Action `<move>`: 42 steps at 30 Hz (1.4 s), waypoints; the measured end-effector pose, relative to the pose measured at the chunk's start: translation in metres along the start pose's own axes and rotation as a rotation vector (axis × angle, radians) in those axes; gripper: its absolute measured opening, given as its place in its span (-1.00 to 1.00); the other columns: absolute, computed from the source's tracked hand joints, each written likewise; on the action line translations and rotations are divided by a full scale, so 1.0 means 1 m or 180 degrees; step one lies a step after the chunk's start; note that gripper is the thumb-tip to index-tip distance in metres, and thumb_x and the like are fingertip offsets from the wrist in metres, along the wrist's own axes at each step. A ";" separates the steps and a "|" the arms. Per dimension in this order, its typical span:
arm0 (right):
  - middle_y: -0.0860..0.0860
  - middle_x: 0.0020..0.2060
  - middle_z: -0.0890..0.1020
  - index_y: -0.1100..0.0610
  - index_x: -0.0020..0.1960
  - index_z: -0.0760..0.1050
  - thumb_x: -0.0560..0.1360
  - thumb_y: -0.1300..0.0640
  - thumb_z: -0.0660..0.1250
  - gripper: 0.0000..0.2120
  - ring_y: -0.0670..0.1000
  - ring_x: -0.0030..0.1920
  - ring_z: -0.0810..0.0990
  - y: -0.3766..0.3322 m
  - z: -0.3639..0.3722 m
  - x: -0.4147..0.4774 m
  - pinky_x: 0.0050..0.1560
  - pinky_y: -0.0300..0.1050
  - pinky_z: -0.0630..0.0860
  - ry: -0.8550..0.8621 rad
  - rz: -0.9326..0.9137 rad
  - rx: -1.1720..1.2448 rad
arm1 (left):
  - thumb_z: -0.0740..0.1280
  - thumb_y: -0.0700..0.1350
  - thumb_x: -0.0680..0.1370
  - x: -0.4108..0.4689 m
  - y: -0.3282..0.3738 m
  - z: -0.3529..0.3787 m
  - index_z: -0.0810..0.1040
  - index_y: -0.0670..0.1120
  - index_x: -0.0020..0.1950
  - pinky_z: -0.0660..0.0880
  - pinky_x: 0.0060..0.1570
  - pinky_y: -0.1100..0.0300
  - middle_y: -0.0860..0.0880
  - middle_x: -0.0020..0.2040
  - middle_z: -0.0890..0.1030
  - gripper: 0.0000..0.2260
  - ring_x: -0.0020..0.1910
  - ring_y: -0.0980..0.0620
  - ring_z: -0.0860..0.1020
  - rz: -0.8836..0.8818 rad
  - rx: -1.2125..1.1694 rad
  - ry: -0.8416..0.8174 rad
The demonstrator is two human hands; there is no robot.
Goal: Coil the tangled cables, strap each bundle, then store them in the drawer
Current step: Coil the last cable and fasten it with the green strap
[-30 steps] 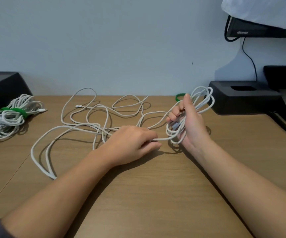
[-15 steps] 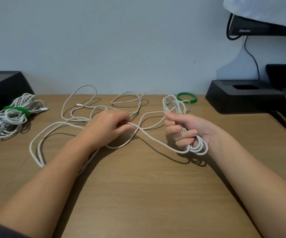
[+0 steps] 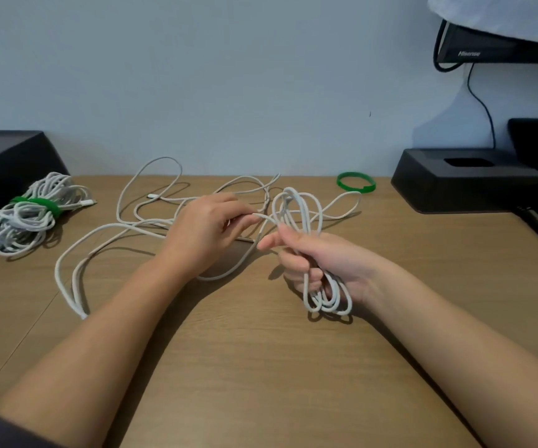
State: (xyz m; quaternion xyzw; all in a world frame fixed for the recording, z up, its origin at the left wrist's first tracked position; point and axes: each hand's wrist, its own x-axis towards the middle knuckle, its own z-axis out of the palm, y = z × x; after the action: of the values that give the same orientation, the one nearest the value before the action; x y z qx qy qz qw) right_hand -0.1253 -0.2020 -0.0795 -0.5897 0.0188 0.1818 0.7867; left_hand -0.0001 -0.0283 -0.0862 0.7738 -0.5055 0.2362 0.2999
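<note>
The left hand (image 3: pixel 209 227) has come closer to the right hand (image 3: pixel 322 260) since the earlier frame. It is bringing a fresh length of the cable (image 3: pixel 151 221) up to the coil (image 3: pixel 306 218), and the right hand is stretching one finger out to meet it.

The coil is sitting in the right fist. The lower fingers are curling round its middle, some loops are standing up above the grip, and others are hanging below it, close to the table (image 3: pixel 261 367). The left hand is pinching the strand between thumb and fingertips, just left of the grip.

I am judging that the coiling step is going on and is perhaps not yet half done, because most of the cable is lying loose and crossed on the table, left of and beyond the left hand. The next move is asking for the strand to be laid over the fist as a new loop of like size, with the right fingers opening only a little, so that the coil is not slipping apart.

The cable is looking white, thin and limp. The strap (image 3: pixel 353 189) is waiting as a green ring beyond the grip, a little to the right. A strapped bundle (image 3: pixel 25 218) is lying far to the left.
</note>
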 end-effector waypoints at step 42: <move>0.04 -0.37 0.46 0.17 -0.07 0.40 0.64 0.13 0.19 -0.85 -0.01 -0.37 0.49 -0.009 -0.004 0.001 -0.24 -0.11 0.59 0.1501 -0.1356 0.1322 | 0.43 -0.31 0.42 -0.003 0.013 0.020 0.61 -0.14 0.10 0.49 0.10 -0.01 -0.07 0.09 0.59 -0.73 0.17 -0.10 0.50 0.0312 0.0411 -0.0541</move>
State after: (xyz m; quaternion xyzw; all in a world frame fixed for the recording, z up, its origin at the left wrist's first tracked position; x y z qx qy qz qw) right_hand -0.1208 -0.2073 -0.0725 -0.4339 0.1128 -0.1342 0.8837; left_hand -0.0124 -0.0443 -0.0993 0.7831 -0.5501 0.2162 0.1936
